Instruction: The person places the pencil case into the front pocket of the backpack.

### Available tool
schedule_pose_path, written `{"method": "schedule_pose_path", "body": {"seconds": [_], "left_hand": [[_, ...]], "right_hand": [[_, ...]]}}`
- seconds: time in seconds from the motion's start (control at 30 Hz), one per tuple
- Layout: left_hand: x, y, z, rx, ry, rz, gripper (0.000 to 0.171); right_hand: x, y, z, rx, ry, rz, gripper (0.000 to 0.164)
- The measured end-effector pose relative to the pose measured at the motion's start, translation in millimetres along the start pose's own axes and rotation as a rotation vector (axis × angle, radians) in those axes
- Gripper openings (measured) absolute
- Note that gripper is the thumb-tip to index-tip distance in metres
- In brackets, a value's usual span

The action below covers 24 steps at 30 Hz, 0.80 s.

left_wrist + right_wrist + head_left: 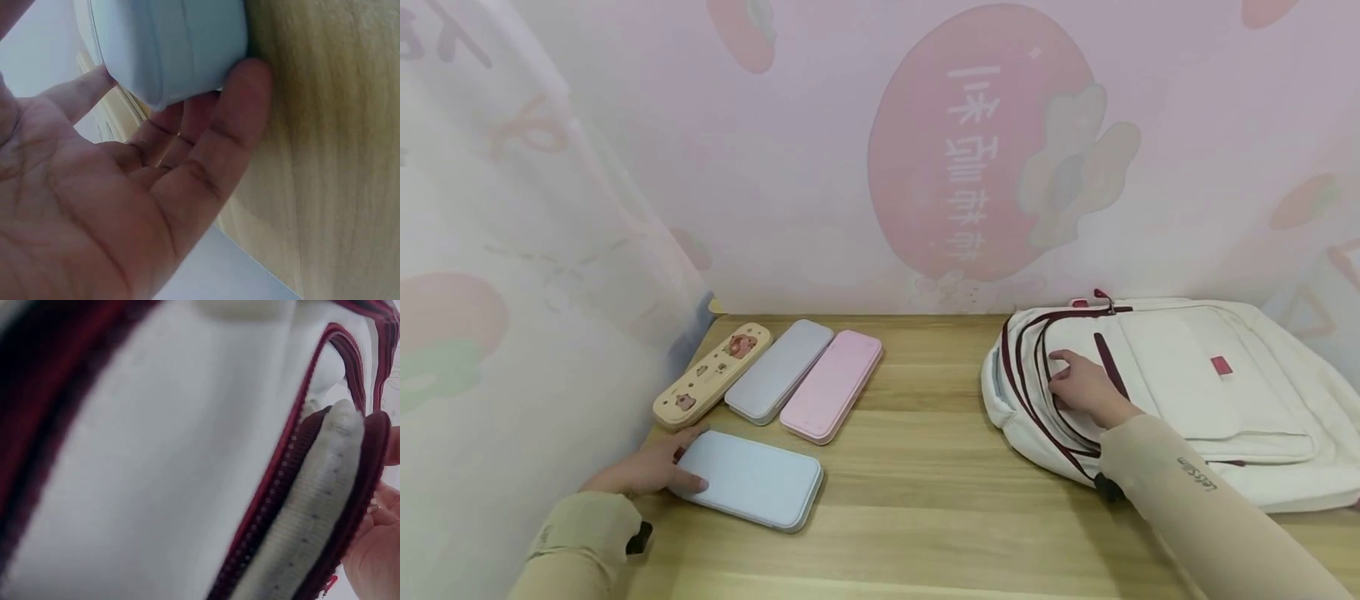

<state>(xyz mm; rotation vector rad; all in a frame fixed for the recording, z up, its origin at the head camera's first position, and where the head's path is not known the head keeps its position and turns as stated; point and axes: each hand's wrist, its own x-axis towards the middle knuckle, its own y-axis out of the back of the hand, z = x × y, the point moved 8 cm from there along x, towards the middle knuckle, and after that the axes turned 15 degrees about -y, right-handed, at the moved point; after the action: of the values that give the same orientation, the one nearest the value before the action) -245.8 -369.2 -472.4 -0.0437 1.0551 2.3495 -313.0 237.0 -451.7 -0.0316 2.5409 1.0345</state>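
My left hand (651, 465) grips the left end of a light blue pencil case (752, 479), which lies on the table. In the left wrist view the fingers and thumb of that hand (156, 169) curl about the case's end (169, 50). My right hand (1086, 387) holds the edge of the front pocket of a white backpack (1172, 350) lying on its back. The right wrist view shows the pocket's dark red zipper (269, 506) parted, with part of the right hand (378, 544) at the flap's outer side.
Behind the blue case lie a yellow pencil case (711, 375) with cartoon prints, a grey-lilac case (781, 371) and a pink case (832, 386), side by side. The wooden table (917, 492) meets a printed curtain (805, 183) at its back and left.
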Motion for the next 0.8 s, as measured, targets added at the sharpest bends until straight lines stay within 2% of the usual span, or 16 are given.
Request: {"method": "schedule_pose_path", "body": {"seconds": [0.17,0.37,0.6,0.8], "left_hand": [[-6.3,-0.5,-5.7,-0.140,0.056,0.028,0.098],[-13.8,4.1,-8.9,-0.198,0.056,0.081,0.092],[-25.7,0.1,-25.2,-0.375,0.133,0.099,0.084],[-38.1,-0.3,-34.6,-0.514,0.085,0.074,0.079]], "right_hand": [[1.6,-2.3,0.7,0.032,-0.002,-0.016,0.058],[-1.2,-3.7,-0.9,0.064,-0.012,-0.026,0.063],[-7.4,-2.0,-9.6,0.102,0.023,-0.069,0.068],[-12.0,-4.4,-16.8,0.231,0.008,-0.165,0.067]]}}
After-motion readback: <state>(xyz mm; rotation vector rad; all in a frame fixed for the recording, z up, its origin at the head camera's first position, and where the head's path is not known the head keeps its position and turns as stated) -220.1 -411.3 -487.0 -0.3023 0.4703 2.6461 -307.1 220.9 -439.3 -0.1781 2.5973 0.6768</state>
